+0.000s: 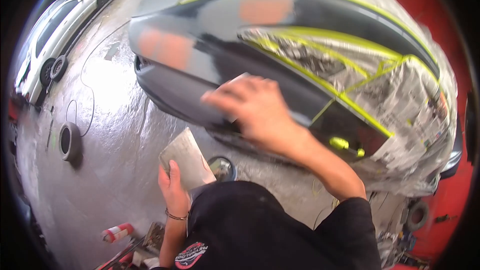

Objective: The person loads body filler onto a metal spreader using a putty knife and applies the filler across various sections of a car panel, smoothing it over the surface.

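My left hand [172,187] grips a flat, rectangular greyish-beige board [186,160] by its lower left edge, thumb on top. My right hand [257,110] is smeared by motion at the side of a dark car body [295,82]. A pale edge shows beside its fingers, so it holds a thin piece that I cannot make out. Grey areas and orange-pink patches [172,50] mark the panel, with another such patch [265,9] higher up. Yellow-green tape [367,117] borders the windows, which are covered with newspaper and plastic sheeting [395,100].
Below the car, a round dark-rimmed container [231,169] stands on the floor near the board. A loose tyre [70,141] lies at the left, with a thin hose [93,95] by it. A white car [65,22] is parked beyond. A red-and-white cylinder [118,232] lies lower left.
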Demonstrator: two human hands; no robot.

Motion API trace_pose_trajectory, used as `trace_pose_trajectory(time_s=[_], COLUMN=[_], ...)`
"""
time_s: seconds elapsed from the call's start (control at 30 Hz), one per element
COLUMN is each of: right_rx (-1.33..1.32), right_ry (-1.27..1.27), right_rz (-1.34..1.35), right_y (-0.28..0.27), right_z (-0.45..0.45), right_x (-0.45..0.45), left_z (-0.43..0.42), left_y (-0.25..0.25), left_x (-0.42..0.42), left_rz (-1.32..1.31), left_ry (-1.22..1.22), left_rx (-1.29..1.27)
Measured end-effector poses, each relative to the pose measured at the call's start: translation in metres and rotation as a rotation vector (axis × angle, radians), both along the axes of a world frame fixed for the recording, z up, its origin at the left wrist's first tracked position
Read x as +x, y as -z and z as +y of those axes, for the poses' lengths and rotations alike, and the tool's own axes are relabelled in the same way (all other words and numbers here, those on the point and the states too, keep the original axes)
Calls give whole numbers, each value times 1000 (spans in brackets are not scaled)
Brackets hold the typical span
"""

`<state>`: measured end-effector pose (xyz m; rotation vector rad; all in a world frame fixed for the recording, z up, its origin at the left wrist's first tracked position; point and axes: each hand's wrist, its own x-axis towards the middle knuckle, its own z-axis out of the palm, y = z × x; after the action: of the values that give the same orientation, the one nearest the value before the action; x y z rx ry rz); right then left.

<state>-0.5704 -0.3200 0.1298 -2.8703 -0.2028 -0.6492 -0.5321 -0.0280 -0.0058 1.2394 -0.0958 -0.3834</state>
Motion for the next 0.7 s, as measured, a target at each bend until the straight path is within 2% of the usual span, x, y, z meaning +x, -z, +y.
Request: trace_pose_trajectory(time_s=[0.07,0.13,0.3,0.37,0.47,0.57,0.67,0.7], right_rx=[65,228,466,471,446,403,468,519], right_ry=[-117,-176,-93,-19,74,139,149,115], right_rz=[49,-3,-12,2,20,40,12,-41], right_y=[48,80,119,129,136,146,134,132], right_z=[31,62,109,119,130,137,160,172], right_x=[-13,-29,-76,-99,-128,-147,-156,-154], left_z=[0,-4,-1,-10,-15,-21,-20,-14], left_y=[-8,-16,-24,-25,-9,-16,-25,-17], left_x=[-10,-19,-31,-29,-24,-5,9,9], left_rz=[-100,-106,-137,-229,-297,-420,-197,-19], left_ry=[-18,-27,24,120,161,106,47,68], left_rx=[159,172,269,384,407,411,81,67])
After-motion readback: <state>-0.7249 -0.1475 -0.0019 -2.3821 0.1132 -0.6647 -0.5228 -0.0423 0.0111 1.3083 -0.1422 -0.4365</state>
